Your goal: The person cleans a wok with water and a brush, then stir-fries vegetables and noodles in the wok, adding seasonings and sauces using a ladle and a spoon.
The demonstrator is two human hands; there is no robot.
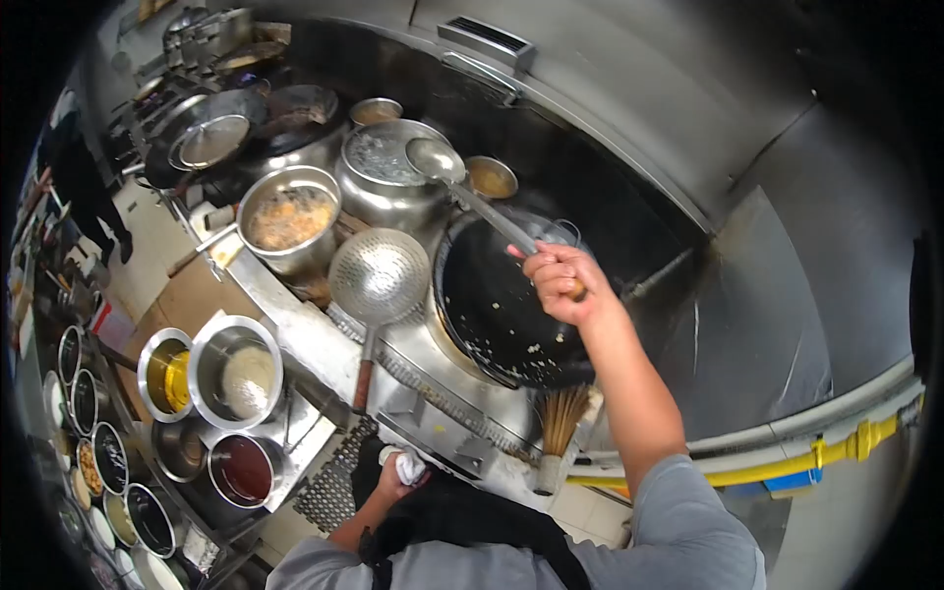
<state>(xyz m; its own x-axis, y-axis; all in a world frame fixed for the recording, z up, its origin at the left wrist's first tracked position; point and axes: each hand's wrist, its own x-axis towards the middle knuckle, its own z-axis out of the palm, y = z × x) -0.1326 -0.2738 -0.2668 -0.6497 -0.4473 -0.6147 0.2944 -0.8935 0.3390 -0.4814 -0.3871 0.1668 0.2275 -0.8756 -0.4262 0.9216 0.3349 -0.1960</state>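
Observation:
My right hand [562, 280] is closed around the handle of a metal ladle [500, 222], raised above a large black wok [482, 285]. The ladle's bowl is over the edge of a steel pot [374, 202] of clear liquid. Small pale bits are scattered inside the wok. Low by my apron, my left hand [392, 482] grips a bunched white cloth [410, 469]. A perforated strainer [380, 275] with a wooden handle lies left of the wok. A bamboo brush [564, 423] stands upright at the wok's near edge.
A steel pot [292, 262] of browned food stands behind the strainer. To the left are steel bowls, one with yellow oil [177, 382], another with dark red sauce [241, 468]. A yellow pipe [767, 470] runs along the right front. A person [88, 187] stands far left.

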